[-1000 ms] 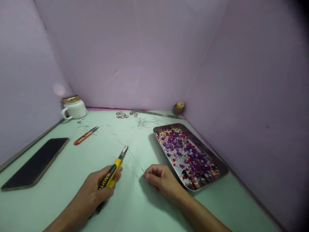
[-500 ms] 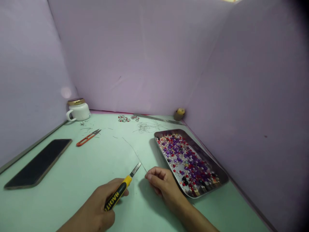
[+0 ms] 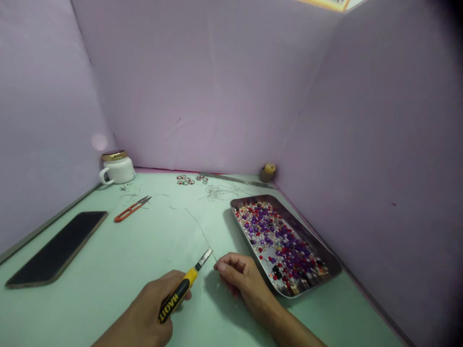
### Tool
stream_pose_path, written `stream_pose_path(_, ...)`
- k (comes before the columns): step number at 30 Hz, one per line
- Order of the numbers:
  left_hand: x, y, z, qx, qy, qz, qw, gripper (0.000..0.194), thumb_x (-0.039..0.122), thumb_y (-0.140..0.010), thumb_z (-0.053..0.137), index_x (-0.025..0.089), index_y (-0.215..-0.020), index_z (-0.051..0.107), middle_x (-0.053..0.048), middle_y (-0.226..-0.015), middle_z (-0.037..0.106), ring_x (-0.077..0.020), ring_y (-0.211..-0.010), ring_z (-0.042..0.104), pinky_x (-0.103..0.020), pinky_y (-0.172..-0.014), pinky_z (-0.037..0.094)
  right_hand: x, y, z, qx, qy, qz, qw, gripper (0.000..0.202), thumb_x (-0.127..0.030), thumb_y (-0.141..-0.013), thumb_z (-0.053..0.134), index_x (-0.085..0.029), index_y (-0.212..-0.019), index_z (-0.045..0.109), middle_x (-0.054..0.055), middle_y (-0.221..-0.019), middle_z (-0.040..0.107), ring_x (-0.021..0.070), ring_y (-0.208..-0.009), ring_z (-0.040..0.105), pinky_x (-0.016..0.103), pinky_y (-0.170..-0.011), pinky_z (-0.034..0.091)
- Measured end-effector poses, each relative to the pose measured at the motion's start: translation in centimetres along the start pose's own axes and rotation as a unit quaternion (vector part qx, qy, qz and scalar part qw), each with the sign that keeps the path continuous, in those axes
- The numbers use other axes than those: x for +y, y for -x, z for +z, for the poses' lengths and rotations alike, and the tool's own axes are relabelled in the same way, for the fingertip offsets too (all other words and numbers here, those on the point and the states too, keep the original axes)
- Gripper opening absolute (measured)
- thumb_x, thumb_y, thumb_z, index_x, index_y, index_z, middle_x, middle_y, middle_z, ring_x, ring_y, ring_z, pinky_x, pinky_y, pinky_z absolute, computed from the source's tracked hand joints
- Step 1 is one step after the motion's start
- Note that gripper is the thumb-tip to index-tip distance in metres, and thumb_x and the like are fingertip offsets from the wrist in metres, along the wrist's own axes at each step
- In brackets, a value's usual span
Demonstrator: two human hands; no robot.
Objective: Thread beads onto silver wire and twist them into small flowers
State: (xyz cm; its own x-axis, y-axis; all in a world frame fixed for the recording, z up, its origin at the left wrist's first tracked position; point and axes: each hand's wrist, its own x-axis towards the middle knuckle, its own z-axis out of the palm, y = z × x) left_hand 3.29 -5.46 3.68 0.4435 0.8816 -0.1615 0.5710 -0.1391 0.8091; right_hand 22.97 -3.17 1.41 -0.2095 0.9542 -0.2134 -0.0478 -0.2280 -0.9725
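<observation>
My left hand (image 3: 155, 308) is wrapped round a pair of pliers (image 3: 179, 292) with a black and yellow handle. Their metal jaws point up and to the right, close to a thin wire (image 3: 199, 225); whether they touch it I cannot tell. The wire's near end is pinched between the thumb and finger of my right hand (image 3: 240, 277), and its far part stretches away over the table, slightly bent. To the right of that hand lies a metal tray (image 3: 240, 236) of red, purple, white and black beads (image 3: 275, 236).
Orange thread snips (image 3: 132, 209) and a dark phone (image 3: 60, 248) lie on the left. At the back are a white mug (image 3: 119, 169) with a gold lid, small beaded pieces (image 3: 185, 180), loose wires (image 3: 215, 192), a long metal strip (image 3: 237, 180) and a small pot (image 3: 267, 172). Pale walls enclose the table.
The jaws of the pliers have shifted slightly down, closer to my right fingertips. My right hand has moved a little to the left, still pinching the wire.
</observation>
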Motion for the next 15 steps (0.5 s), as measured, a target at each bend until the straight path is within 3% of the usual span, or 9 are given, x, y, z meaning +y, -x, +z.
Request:
stream_pose_path(6,0.2,0.2,0.1,-0.014,0.024,0.0,1.0,0.037,0.001,-0.046,0.031,0.02,-0.073,0.047,0.003,-0.072,0.051,-0.0136,-0.069,0.047,-0.022,-0.063,0.035,0.6,-0.1,-0.3,-0.001,0.01,-0.007,1.0,0.035,-0.046,-0.063,0.061,-0.013,-0.063,0.052,-0.005,-0.043,0.045,0.0027,-0.033,0.032,0.016,-0.032,0.022)
stream_pose_path(11,0.3,0.2,-0.1,-0.03,0.055,-0.037,0.997,0.034,0.003,-0.042,0.032,0.019,-0.068,0.048,0.005,-0.061,0.044,-0.0119,-0.06,0.041,-0.022,-0.054,0.031,0.6,-0.2,-0.4,-0.007,-0.002,-0.004,1.0,0.031,-0.042,-0.064,0.061,-0.013,-0.061,0.051,-0.006,-0.041,0.045,0.0014,-0.031,0.028,0.016,-0.032,0.019)
stream_pose_path(15,1.4,0.1,-0.8,-0.066,0.131,-0.08,0.986,0.028,0.006,-0.047,0.039,0.018,-0.069,0.051,0.004,-0.062,0.046,-0.0126,-0.06,0.043,-0.023,-0.055,0.035,0.4,-0.2,-0.3,-0.007,-0.023,0.004,1.0,0.03,-0.041,-0.062,0.063,-0.013,-0.06,0.051,-0.006,-0.04,0.044,0.001,-0.03,0.027,0.016,-0.031,0.017)
